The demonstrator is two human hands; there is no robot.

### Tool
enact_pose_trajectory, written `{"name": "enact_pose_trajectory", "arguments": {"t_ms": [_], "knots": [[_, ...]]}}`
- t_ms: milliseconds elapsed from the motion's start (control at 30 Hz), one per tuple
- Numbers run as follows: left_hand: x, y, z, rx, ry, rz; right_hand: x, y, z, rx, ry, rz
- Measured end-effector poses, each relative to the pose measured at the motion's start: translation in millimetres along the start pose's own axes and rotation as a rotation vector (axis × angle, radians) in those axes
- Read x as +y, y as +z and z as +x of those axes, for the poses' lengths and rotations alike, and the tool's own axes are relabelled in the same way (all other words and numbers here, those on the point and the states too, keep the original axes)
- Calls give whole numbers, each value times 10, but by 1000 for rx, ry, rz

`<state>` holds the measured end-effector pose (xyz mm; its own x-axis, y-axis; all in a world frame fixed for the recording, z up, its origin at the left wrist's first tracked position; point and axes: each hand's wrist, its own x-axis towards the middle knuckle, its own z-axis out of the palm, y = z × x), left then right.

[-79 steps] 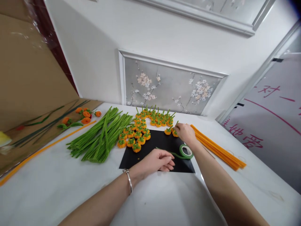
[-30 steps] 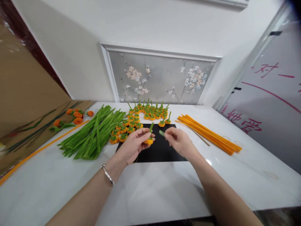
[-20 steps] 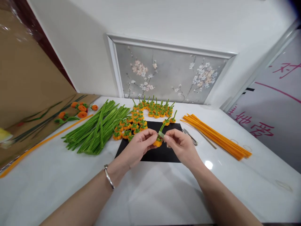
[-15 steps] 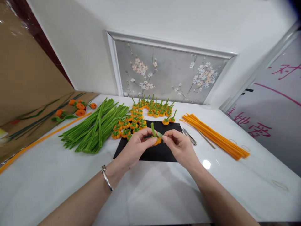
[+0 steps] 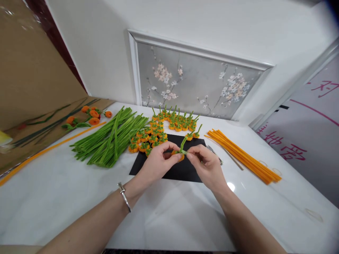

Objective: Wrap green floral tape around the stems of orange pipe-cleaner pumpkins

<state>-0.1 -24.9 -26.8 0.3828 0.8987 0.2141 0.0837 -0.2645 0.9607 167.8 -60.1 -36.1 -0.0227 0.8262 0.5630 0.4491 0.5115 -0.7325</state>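
Observation:
My left hand [image 5: 162, 159] pinches a small orange pipe-cleaner pumpkin [image 5: 181, 157] with a green stem [image 5: 183, 144] pointing up and leaning right. Thumb and fingers of my right hand [image 5: 206, 163] are closed on the end of a narrow pale green strip [image 5: 183, 152] at the base of that stem. The fingers partly cover both the pumpkin and the strip. Beneath both hands lies a black mat [image 5: 182, 173]. Several similar pumpkins [image 5: 144, 146] with green tops crowd its far left edge, and more with upright stems [image 5: 182, 124] stand behind.
Left of the pumpkins is a pile of green pipe cleaners [image 5: 109, 139]. Orange pipe cleaners [image 5: 243, 155] lie at the right, near scissors [image 5: 215, 152] partly behind my right hand. Orange flowers [image 5: 94, 114] rest on cardboard at the back left. A wall stands behind the table.
The stem has gone from nearly upright to leaning right. Less of the pale strip shows between my hands, and my right fingers are close to the stem. The view has shifted slightly.

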Motion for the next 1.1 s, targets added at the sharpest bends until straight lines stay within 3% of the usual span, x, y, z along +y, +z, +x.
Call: {"name": "enact_pose_trajectory", "arguments": {"t_ms": [167,500,700,900,1100], "knots": [[-1,12,4,-24,-19,28,39,29,3,-3,18,-43],[1,-1,-5,-55,9,118,65,50,41,17,-94,-178],[8,5,1,-26,-5,66,44,50,28,-14,-72,-162],[9,13,9,-53,-41,54,76,66,10,-13,44,-76],[10,26,14,-2,12,-66,51,61,10,-67,-3,-86]]}}
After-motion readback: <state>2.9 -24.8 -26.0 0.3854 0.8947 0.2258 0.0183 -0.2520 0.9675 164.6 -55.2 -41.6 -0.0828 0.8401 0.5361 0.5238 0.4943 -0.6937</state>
